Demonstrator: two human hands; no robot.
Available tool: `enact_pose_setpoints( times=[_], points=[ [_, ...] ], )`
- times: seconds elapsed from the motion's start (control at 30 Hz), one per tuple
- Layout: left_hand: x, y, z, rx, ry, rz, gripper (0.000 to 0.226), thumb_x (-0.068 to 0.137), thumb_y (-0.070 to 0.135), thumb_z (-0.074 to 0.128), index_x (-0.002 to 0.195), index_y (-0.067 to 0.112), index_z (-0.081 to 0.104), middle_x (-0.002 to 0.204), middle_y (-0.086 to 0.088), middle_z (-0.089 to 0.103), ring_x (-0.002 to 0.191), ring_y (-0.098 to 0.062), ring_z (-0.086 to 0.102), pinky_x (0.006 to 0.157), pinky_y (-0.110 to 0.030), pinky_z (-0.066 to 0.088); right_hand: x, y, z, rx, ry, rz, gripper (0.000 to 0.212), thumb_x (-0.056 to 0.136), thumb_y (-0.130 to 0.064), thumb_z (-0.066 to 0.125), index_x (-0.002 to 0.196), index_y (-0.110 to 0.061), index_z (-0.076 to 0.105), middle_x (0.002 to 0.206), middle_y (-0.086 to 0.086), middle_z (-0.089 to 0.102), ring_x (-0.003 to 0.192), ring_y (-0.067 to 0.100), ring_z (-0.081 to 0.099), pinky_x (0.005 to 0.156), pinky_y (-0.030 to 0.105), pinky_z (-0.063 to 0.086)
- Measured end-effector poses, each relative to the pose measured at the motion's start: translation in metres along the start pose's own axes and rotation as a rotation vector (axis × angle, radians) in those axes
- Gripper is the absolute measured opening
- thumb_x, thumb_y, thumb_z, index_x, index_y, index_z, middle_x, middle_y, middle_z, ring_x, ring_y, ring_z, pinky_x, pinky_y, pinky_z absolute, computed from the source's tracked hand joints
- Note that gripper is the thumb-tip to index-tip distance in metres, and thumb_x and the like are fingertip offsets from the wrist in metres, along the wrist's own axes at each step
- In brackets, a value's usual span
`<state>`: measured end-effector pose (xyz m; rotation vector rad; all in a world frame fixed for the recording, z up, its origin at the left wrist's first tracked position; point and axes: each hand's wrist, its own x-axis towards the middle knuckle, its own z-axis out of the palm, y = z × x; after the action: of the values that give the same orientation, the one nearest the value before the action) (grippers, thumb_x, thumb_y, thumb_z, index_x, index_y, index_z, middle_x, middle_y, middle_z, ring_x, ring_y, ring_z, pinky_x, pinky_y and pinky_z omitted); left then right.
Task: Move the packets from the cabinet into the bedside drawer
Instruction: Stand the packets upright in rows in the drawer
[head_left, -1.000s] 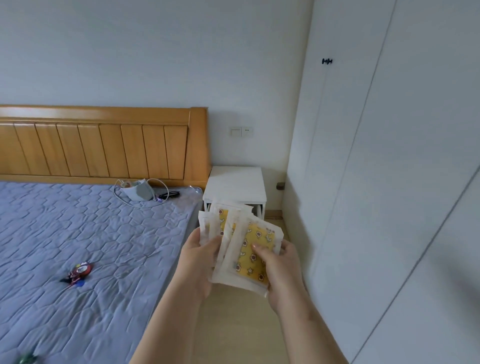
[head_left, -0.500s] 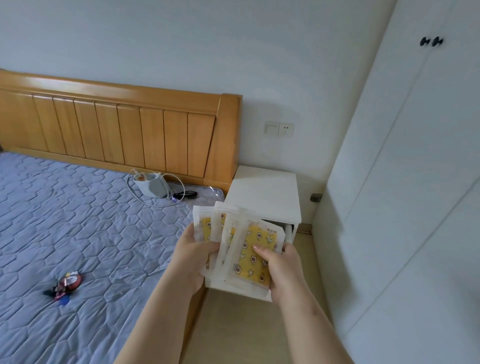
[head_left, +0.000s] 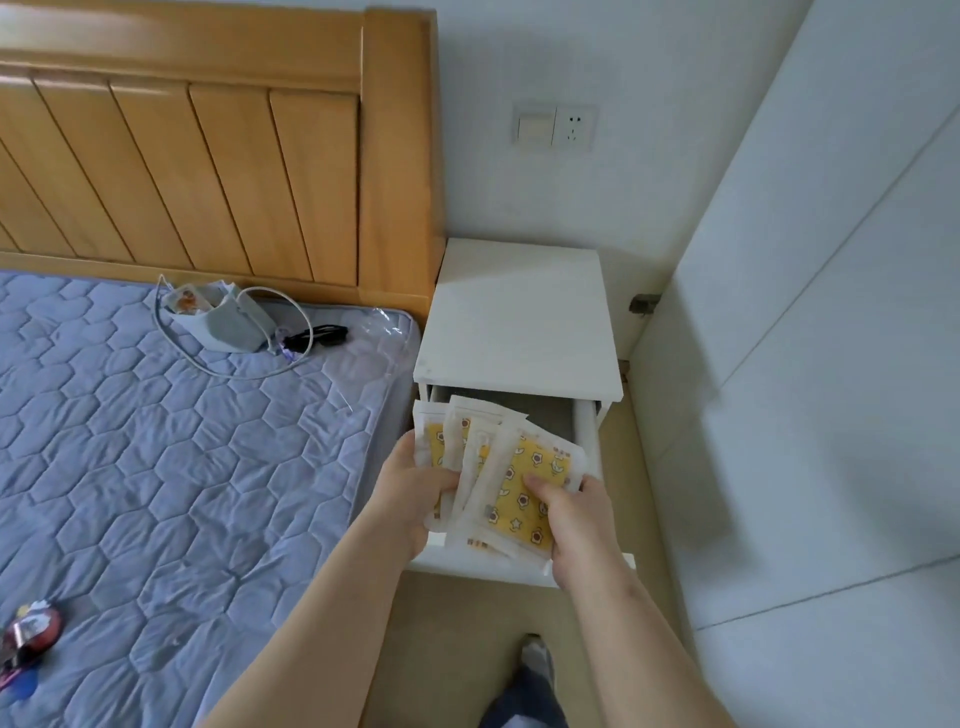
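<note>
Currently I hold a fanned stack of flat, white-edged packets (head_left: 511, 483) with yellow star-printed fronts in both hands, directly above the open white bedside drawer (head_left: 483, 567). My left hand (head_left: 415, 493) grips the left side of the fan and my right hand (head_left: 576, 519) grips its lower right corner. The fingers (head_left: 537, 486) of each hand are curled round the packets, thumbs on top. I judge this keeps the slippery sleeves together as one bundle rather than sliding apart.

The packets are in the air, tilted with their upper edges toward the back of the drawer. They cover its left and front parts, and the drawer's bare grey floor shows near its back right corner. As far as I can tell, none rests inside yet.

The drawer is pulled well out from under the plain white top of the bedside unit (head_left: 519, 322), which I judge leaves room to lower the whole stack in at once.

The unit stands between a honey-coloured wooden headboard (head_left: 260, 171) on my left and the tall, flat white cabinet doors (head_left: 831, 312) on my right. On the lilac quilted mattress (head_left: 156, 457), near the headboard, lies a pale grey pouch (head_left: 223, 322) with a looped white cable.
</note>
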<state>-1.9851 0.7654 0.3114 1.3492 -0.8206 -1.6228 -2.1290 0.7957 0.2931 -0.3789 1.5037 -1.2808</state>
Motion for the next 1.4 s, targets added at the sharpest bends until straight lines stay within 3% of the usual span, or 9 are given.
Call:
enact_pose_setpoints(
  times=[0.27, 0.33, 0.43, 0.6, 0.8, 1.03, 1.2, 1.33, 1.4],
  points=[
    [0.102, -0.047, 0.032, 0.096, 0.103, -0.124, 0.026, 0.086, 0.000, 0.062, 0.092, 0.025, 0.062, 0.079, 0.003, 0.072, 0.075, -0.020, 0.070, 0.066, -0.040, 0.058, 0.119, 0.018, -0.006, -0.087, -0.008, 0.107, 0.034, 0.085, -0.008, 0.067, 0.115, -0.014, 0.052, 0.102, 0.002, 0.064, 0.084, 0.014, 0.063, 0.056, 0.025, 0.047],
    [0.137, -0.055, 0.045, 0.122, 0.138, -0.162, 0.028, 0.086, 0.002, 0.063, 0.102, 0.024, 0.060, 0.088, 0.001, 0.071, 0.083, -0.021, 0.069, 0.073, -0.044, 0.058, 0.160, 0.020, -0.008, -0.093, -0.022, 0.140, 0.035, 0.085, -0.009, 0.067, 0.116, -0.015, 0.052, 0.104, 0.002, 0.064, 0.086, 0.014, 0.063, 0.056, 0.026, 0.047],
    [0.195, -0.081, 0.058, 0.183, 0.147, -0.222, 0.034, 0.084, 0.000, 0.064, 0.104, 0.026, 0.057, 0.099, -0.001, 0.068, 0.095, -0.023, 0.065, 0.086, -0.047, 0.054, 0.223, 0.042, -0.012, -0.114, -0.015, 0.201, 0.037, 0.084, -0.008, 0.067, 0.118, -0.016, 0.053, 0.107, 0.002, 0.065, 0.091, 0.018, 0.064, 0.061, 0.029, 0.052],
    [0.266, -0.153, 0.064, 0.281, 0.129, -0.365, 0.026, 0.087, 0.002, 0.061, 0.092, 0.028, 0.060, 0.092, -0.001, 0.069, 0.090, -0.023, 0.067, 0.084, -0.047, 0.055, 0.295, 0.100, -0.029, -0.120, 0.074, 0.349, 0.037, 0.082, -0.002, 0.067, 0.115, -0.015, 0.055, 0.104, 0.006, 0.067, 0.093, 0.026, 0.066, 0.081, 0.047, 0.055],
    [0.288, -0.228, 0.050, 0.313, 0.140, -0.563, 0.028, 0.088, 0.004, 0.059, 0.096, 0.031, 0.058, 0.098, 0.000, 0.067, 0.092, -0.021, 0.064, 0.086, -0.047, 0.054, 0.317, 0.168, -0.046, -0.153, 0.136, 0.462, 0.022, 0.087, -0.004, 0.063, 0.087, -0.025, 0.057, 0.086, -0.004, 0.065, 0.081, 0.017, 0.064, 0.065, 0.033, 0.053],
    [0.286, -0.260, 0.027, 0.263, 0.188, -0.670, 0.035, 0.090, 0.001, 0.055, 0.111, 0.029, 0.056, 0.101, -0.001, 0.067, 0.091, -0.021, 0.065, 0.081, -0.045, 0.056, 0.318, 0.201, -0.042, -0.218, 0.124, 0.525, 0.019, 0.087, -0.004, 0.062, 0.097, -0.020, 0.063, 0.093, -0.001, 0.070, 0.087, 0.017, 0.067, 0.074, 0.037, 0.056],
    [0.304, -0.259, 0.028, 0.268, 0.151, -0.710, 0.032, 0.086, 0.001, 0.060, 0.103, 0.027, 0.060, 0.103, -0.004, 0.069, 0.099, -0.026, 0.065, 0.091, -0.052, 0.051, 0.331, 0.199, -0.041, -0.122, 0.193, 0.572, 0.019, 0.086, -0.004, 0.064, 0.095, -0.021, 0.060, 0.094, 0.000, 0.068, 0.082, 0.016, 0.065, 0.069, 0.034, 0.054],
    [0.327, -0.255, 0.032, 0.177, 0.204, -0.671, 0.031, 0.091, 0.012, 0.055, 0.118, 0.026, 0.059, 0.110, -0.002, 0.069, 0.104, -0.027, 0.064, 0.093, -0.053, 0.049, 0.353, 0.193, -0.034, -0.069, 0.192, 0.539, 0.024, 0.084, -0.004, 0.066, 0.101, -0.020, 0.062, 0.100, 0.003, 0.069, 0.091, 0.022, 0.066, 0.085, 0.047, 0.054],
    [0.343, -0.254, 0.034, 0.126, 0.234, -0.645, 0.029, 0.096, 0.016, 0.047, 0.120, 0.028, 0.058, 0.110, -0.002, 0.069, 0.102, -0.026, 0.066, 0.089, -0.053, 0.051, 0.369, 0.188, -0.029, -0.058, 0.179, 0.516, 0.028, 0.084, -0.006, 0.066, 0.109, -0.017, 0.062, 0.103, 0.003, 0.069, 0.093, 0.023, 0.067, 0.086, 0.049, 0.054]
  ],
)
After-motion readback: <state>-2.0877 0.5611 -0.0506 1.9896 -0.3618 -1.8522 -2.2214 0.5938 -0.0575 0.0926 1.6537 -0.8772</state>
